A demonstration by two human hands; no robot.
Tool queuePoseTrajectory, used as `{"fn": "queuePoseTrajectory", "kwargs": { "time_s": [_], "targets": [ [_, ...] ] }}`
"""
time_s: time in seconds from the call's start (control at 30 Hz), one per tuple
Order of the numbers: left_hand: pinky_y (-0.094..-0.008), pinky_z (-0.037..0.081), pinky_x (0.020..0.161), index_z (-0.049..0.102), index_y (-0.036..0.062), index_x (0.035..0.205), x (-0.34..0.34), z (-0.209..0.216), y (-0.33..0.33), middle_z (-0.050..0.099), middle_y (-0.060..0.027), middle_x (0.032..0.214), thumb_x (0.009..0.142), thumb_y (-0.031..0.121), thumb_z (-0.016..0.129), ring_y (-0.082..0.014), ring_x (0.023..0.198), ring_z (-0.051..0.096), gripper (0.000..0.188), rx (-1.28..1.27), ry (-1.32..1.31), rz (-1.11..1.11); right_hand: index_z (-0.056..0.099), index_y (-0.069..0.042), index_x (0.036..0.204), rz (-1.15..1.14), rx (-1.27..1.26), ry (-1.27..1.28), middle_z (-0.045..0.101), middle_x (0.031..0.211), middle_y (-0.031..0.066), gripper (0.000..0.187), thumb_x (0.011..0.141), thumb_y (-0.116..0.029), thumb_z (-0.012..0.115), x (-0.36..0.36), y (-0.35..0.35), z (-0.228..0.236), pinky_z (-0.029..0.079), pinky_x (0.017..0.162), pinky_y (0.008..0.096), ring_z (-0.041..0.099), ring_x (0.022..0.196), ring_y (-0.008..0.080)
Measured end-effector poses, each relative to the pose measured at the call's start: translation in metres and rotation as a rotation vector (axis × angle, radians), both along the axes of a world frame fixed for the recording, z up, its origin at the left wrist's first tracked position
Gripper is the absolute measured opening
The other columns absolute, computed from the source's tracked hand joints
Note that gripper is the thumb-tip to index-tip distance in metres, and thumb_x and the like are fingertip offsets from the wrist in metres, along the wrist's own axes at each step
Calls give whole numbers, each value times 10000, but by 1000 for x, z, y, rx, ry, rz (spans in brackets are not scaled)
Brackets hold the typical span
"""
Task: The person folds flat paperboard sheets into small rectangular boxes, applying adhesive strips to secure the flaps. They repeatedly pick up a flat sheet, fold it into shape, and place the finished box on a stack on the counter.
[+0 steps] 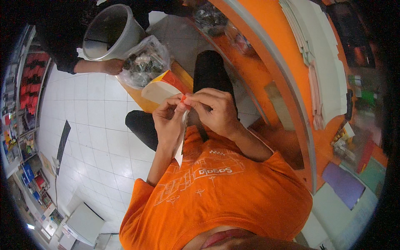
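Observation:
A thin printed card carton (163, 88), red and yellow outside and whitish within, is held up in front of my orange shirt. My left hand (167, 118) pinches its near edge between thumb and fingers. Right beside it, my right hand (214, 111) grips a small red-orange flap of the same card, so the fingertips of both hands nearly meet. A narrow white strip (182, 146) hangs below my left fingers; I cannot tell whether it belongs to the carton. Part of the carton's near side is hidden by my fingers.
Just beyond the carton, another person's hand (111, 66) touches a clear plastic bag (146, 62) of dark contents beside a grey bucket (125, 37). An orange counter (287, 79) curves along my right, carrying stacked pale sheets (329, 71). Stocked shelves (31, 137) line the far left.

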State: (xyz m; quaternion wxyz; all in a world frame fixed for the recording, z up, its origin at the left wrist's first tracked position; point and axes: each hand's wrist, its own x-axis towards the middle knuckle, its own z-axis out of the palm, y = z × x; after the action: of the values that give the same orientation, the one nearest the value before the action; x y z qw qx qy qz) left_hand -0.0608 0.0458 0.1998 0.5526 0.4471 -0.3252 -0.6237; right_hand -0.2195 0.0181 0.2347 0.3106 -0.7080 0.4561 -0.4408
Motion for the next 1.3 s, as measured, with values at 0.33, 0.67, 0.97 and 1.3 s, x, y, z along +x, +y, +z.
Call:
{"fn": "queuePoseTrajectory", "kwargs": {
  "time_s": [0.33, 0.67, 0.97, 1.3],
  "targets": [
    [-278, 539, 789, 676, -3, 1020, -1, -10, 4, 687, -87, 980, 855, 55, 740, -154, 858, 653, 186, 80, 46, -44, 740, -29, 865, 12, 119, -112, 732, 853, 102, 77, 789, -42, 734, -14, 3, -9, 560, 708, 319, 713, 803, 250],
    [-234, 514, 768, 694, -2, 1024, 9, -20, 3, 682, -58, 982, 871, -19, 695, -118, 869, 639, 154, -61, 116, -133, 722, -48, 818, 61, 342, -226, 709, 826, 72, 176, 710, -122, 840, -15, 4, -12, 527, 707, 293, 687, 779, 203],
    [-237, 494, 804, 616, 5, 990, -11, 6, -10, 651, -23, 993, 892, -11, 673, -95, 895, 609, 114, -8, 34, -70, 609, -53, 757, 39, 141, -170, 642, 894, 76, 328, 698, -232, 877, -18, -7, -24, 504, 749, 290, 633, 866, 179],
    [-387, 422, 991, 574, 17, 1289, -2, 18, -28, 582, -222, 1219, 983, 103, 477, -340, 1132, 566, 333, -353, -788, -187, 323, -85, 1348, 403, 755, -1035, 595, 1185, 109, 720, 818, -166, 803, -9, 3, -59, 517, 872, 310, 587, 1087, 164]
  ]
}}
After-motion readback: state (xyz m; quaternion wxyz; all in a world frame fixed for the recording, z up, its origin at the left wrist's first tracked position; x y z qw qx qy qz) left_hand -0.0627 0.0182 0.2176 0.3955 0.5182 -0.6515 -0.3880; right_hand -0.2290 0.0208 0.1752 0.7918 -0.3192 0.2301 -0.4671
